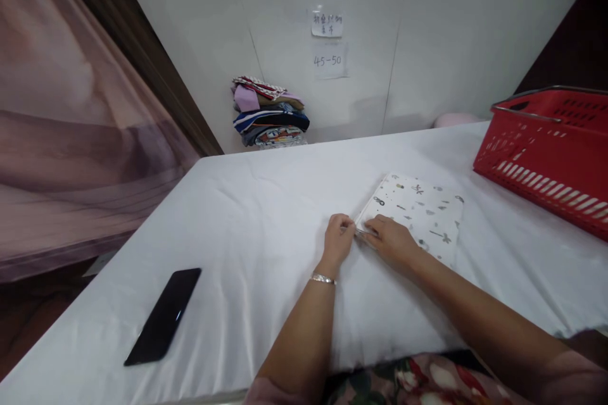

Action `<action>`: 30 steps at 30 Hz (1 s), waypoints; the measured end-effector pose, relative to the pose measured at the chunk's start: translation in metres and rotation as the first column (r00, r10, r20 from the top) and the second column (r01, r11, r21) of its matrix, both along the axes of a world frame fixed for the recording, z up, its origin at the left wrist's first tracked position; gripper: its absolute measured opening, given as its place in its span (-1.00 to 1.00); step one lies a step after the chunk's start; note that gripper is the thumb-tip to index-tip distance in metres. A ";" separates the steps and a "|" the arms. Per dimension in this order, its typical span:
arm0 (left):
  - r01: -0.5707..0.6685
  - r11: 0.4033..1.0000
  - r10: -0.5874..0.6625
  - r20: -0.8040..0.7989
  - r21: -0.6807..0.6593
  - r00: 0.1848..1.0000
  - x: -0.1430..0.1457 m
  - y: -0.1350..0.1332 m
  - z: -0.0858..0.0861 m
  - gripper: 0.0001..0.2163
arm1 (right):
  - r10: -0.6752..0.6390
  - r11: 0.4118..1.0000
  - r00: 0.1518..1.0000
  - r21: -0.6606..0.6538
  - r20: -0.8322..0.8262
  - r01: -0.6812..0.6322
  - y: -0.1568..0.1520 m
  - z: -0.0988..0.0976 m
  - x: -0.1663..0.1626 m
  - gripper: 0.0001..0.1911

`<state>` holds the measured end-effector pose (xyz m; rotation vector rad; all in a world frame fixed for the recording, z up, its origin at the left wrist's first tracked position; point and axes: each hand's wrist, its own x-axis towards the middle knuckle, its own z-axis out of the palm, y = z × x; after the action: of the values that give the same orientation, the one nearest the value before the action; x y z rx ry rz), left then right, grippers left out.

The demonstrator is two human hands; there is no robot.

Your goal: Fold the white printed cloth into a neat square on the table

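Note:
A flat white cloth (430, 209), folded into a neat rectangle and printed with small grey and dark motifs, lies at an angle on the white-covered table. At its near left corner my left hand (338, 238) is closed, fingertips pinching the corner. My right hand (393, 240) rests over the cloth's near edge, its thumb and fingers closed on the same corner right beside the left fingertips. My right hand and forearm hide part of the near edge. A silver bracelet (323, 278) circles my left wrist.
A black phone (164, 316) lies on the table (266, 215) at the left. At the right stands a red plastic basket (546, 139). Several folded fabrics form a stack (270, 114) beyond the far edge, near the wall with paper signs (329, 61). A pinkish curtain (85, 114) hangs left.

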<state>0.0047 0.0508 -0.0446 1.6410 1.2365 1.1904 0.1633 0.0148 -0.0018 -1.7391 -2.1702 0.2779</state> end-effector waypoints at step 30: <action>-0.002 0.995 0.012 0.095 -0.104 0.995 0.007 0.004 0.003 -0.88 | 0.007 0.991 0.964 0.130 -0.266 0.028 0.005 -0.006 -0.010 -0.79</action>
<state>0.0113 0.0543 -0.0416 1.4881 1.2241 1.1746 0.1530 0.0196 -0.0080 -1.5432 -1.9410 0.3358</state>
